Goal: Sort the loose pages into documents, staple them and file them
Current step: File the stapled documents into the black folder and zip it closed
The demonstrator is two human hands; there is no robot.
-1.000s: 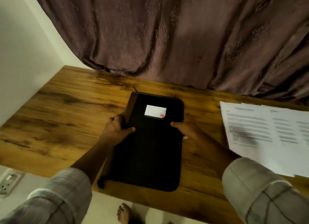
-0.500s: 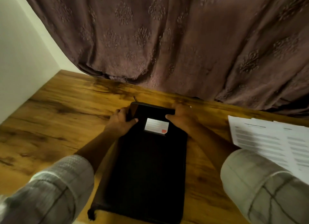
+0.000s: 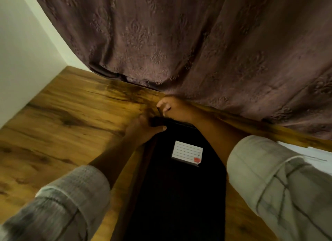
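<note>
Both hands have moved up the folder [image 3: 179, 195] since a second ago. The right hand [image 3: 177, 109], which was on the right edge beside the label [image 3: 186, 151], is now past the far edge. The left hand [image 3: 142, 131] has gone from the left edge to the far left corner.

A brown patterned curtain [image 3: 197, 43] hangs across the back, from ten o'clock round to three, and its hem touches the wooden table [image 3: 62, 124]. The black folder lies flat on the table, running from the centre down to six o'clock. White printed pages [image 3: 316, 156] lie on the table at three o'clock, well apart from the folder and mostly hidden by the right sleeve [image 3: 278, 187].

The left hand grips the folder's corner at eleven o'clock, with its thumb on top and its fingers wrapped round the side. The right hand is at the folder's twelve o'clock with its fingers curled in. Blur hides whether it is pinching anything. The white lined label, with a small red mark in one corner, sits on the folder's cover below both hands.
</note>
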